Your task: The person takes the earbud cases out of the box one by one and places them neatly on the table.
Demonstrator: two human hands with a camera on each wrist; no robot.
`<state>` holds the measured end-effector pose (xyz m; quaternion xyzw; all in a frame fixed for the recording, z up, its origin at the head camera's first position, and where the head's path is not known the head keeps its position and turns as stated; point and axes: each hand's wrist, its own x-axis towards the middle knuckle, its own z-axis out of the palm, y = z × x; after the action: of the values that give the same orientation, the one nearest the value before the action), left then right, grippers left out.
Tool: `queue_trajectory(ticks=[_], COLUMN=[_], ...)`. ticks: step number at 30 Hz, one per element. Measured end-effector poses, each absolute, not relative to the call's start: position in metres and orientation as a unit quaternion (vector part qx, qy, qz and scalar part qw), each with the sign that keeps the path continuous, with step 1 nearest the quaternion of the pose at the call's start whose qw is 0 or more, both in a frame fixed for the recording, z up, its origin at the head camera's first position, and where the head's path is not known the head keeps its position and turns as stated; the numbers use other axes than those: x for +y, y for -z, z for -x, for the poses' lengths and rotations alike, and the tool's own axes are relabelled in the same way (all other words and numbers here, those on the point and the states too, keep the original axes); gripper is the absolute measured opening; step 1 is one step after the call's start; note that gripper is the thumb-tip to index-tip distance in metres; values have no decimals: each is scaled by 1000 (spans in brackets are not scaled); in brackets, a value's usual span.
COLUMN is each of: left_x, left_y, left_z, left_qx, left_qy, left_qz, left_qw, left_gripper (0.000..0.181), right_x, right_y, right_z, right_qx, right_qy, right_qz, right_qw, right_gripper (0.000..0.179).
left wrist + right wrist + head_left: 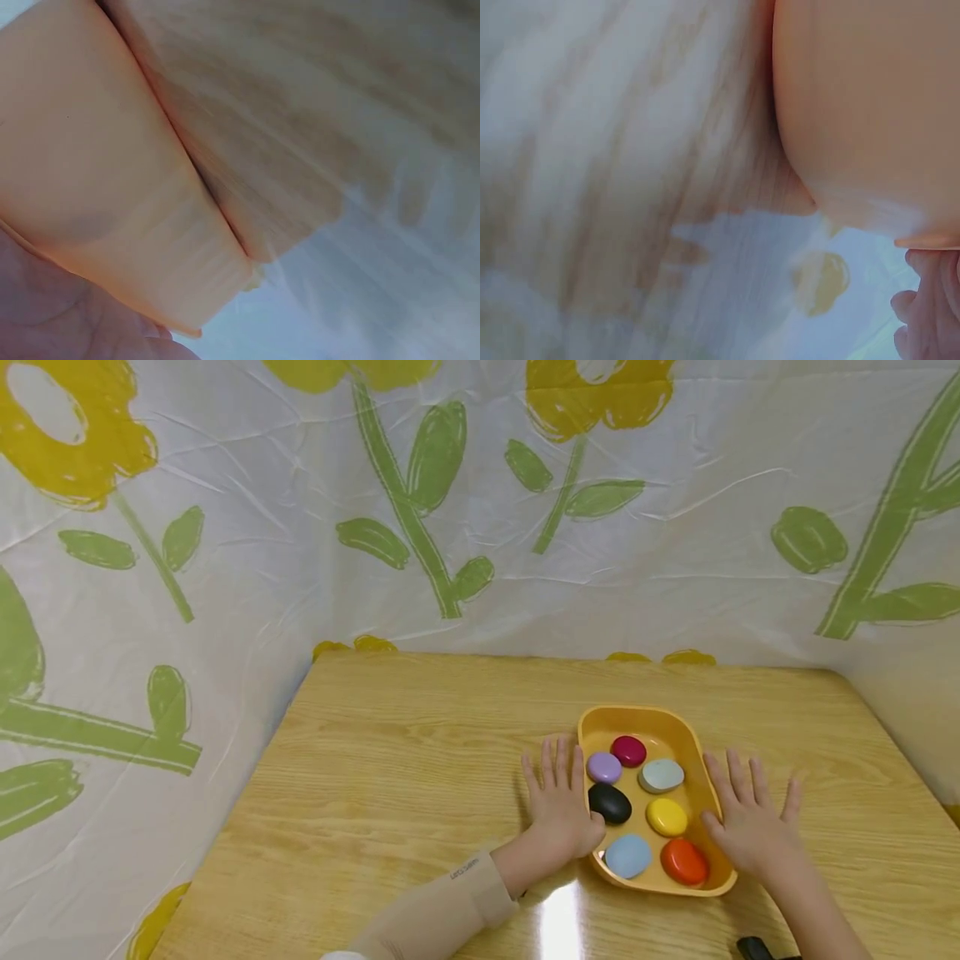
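An orange-yellow tray [678, 727] with rounded corners stands on the wooden table. Several smooth, pebble-like pieces lie in it: crimson [628, 751], lilac [604, 767], pale grey-green [661, 776], black [611, 803], yellow [667, 817], light blue [628, 857] and red-orange [685, 862]. Along the tray's left side, my left hand [558, 814] has its fingers straight and spread, its thumb at the rim. My right hand [757, 827] spreads its straight fingers at the right side, thumb also at the rim. Both wrist views show the tray's outer wall [105, 165] close up.
Wood-grain tabletop [390, 760] surrounds the tray. A white sheet [675, 568] printed with yellow flowers and green stems hangs behind and at both sides of the table. Beside the right forearm, a black object [753, 947] shows at the bottom edge.
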<state>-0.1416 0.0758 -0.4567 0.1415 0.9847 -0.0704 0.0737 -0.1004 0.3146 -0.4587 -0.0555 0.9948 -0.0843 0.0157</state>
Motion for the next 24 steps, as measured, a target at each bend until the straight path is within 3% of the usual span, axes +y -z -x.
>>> queue_trajectory(ticks=[17, 21, 24], left_x=[65, 65, 65], left_y=[459, 454, 446], left_z=[129, 134, 143], left_qx=[985, 978, 952], left_qy=[69, 40, 5], left_qz=[-155, -202, -300], left_qw=[41, -6, -57], left_gripper=[82, 87, 82], right_x=[304, 305, 305], right_y=[456, 456, 457], right_z=[86, 86, 85], right_qx=[992, 992, 993], right_qy=[109, 108, 107], right_qz=[44, 45, 45], right_qw=[36, 36, 32], right_gripper=[75, 76, 76])
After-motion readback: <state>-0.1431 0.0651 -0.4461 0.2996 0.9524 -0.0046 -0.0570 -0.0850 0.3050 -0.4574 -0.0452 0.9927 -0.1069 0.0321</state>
